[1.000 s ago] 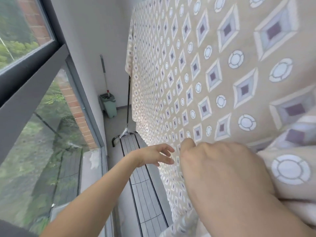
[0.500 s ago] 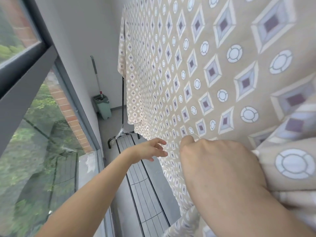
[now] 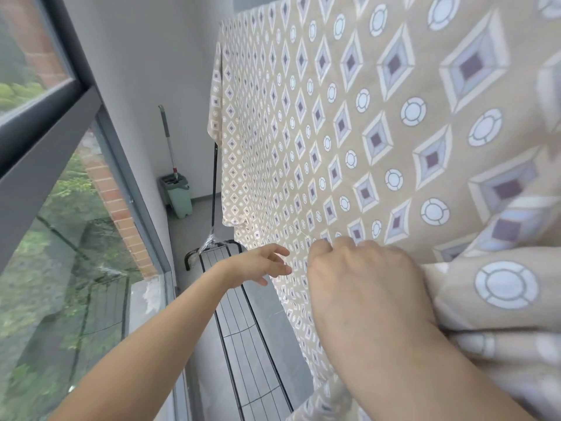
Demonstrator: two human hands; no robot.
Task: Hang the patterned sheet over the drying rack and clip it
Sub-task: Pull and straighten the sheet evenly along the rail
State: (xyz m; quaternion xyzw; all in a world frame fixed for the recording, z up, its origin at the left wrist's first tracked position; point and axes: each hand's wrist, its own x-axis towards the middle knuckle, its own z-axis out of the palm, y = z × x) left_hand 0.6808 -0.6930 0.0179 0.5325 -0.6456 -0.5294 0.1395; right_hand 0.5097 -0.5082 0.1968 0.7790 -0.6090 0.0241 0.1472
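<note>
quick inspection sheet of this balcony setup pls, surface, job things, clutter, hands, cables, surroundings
surface: grey balcony floor, with a low wing of the drying rack spread above it
job's things: patterned sheet already draped high and hanging down; no clips seen
clutter: green mop bucket with a mop handle standing in the far corner
hands: left hand open, fingers spread, reaching toward the sheet's edge; right hand curled with fingertips pinching the sheet's fabric
cables: nothing seen
surroundings: large window with dark frame on the left, brick and greenery outside; white wall at the far end
</note>
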